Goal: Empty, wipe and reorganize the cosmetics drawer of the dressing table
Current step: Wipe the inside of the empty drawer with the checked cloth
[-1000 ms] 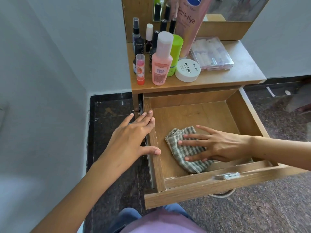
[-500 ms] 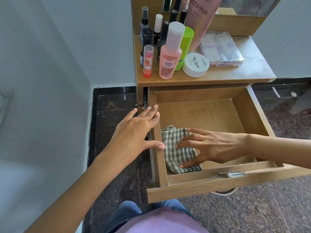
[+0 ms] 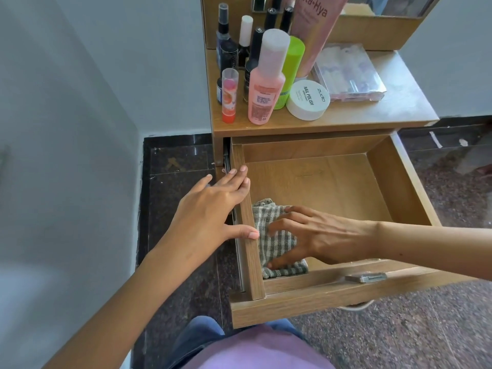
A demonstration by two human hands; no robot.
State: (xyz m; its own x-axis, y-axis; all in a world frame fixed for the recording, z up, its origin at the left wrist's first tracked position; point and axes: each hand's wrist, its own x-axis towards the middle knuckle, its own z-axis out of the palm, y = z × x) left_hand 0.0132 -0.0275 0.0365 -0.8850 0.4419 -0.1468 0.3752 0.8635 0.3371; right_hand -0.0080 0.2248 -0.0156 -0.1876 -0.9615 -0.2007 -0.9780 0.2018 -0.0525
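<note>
The wooden drawer (image 3: 399, 182) is pulled out, and only a grey-and-white checked cloth (image 3: 277, 245) lies inside, at its front left corner. My right hand (image 3: 316, 235) presses flat on the cloth with fingers spread. My left hand (image 3: 213, 209) rests on the drawer's left side wall, thumb hooked over its top edge. On the tabletop (image 3: 372, 115) stand the cosmetics: a pink bottle (image 3: 266, 83), a green bottle (image 3: 291, 67), a white nail polish jar (image 3: 308, 99), a small pink tube (image 3: 229, 95), several dark bottles (image 3: 229, 51), a tall pink tube (image 3: 314, 27) and a clear plastic case (image 3: 348, 73).
A grey wall (image 3: 80, 129) stands close on the left. Dark speckled floor (image 3: 399, 328) surrounds the table. A mirror frame (image 3: 372, 30) rises behind the tabletop. My lap in purple fabric (image 3: 253, 350) sits right under the drawer front, which carries a metal latch (image 3: 366, 277).
My right hand has slid the cloth leftward across the drawer bottom into the front left corner. My left hand has stayed on the drawer's side wall.
</note>
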